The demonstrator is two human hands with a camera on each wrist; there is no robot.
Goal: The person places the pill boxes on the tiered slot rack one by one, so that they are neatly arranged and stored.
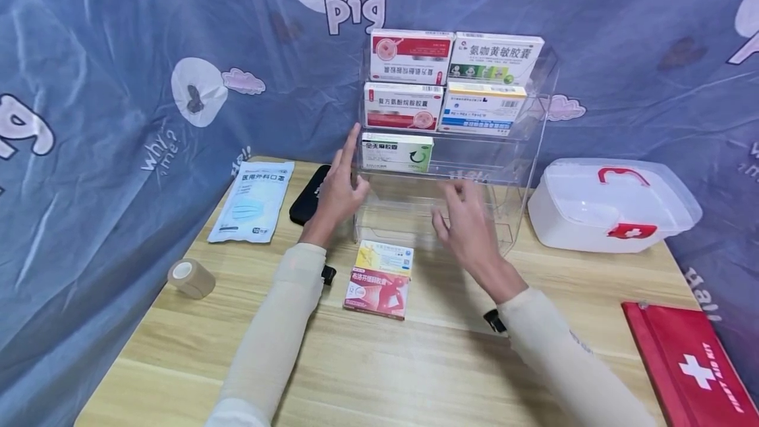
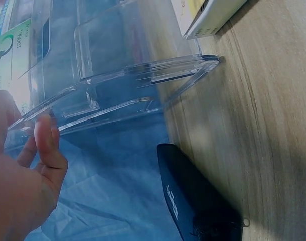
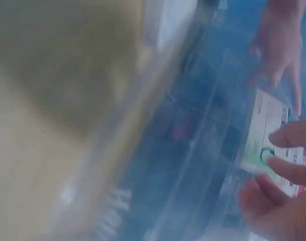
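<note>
Hands frame the clear rack (image 1: 522, 150) at mid-frame: left hand (image 1: 338, 193) resting straight fingers on its left edge, right hand (image 1: 465, 223) spread loosely before it, holding nothing. Five medicine boxes (image 1: 403, 105) sit inside, one more box (image 1: 379, 279) on the tabletop (image 1: 415, 368). A careless nudge, I'd guess, could tip the rack.

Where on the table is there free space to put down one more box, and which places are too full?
Bare wood lies along the near edge of the table, between the red and yellow box and the red first-aid pouch, and also near the tape roll. It is crowded at the clear rack, where the left hand and right hand are.
</note>
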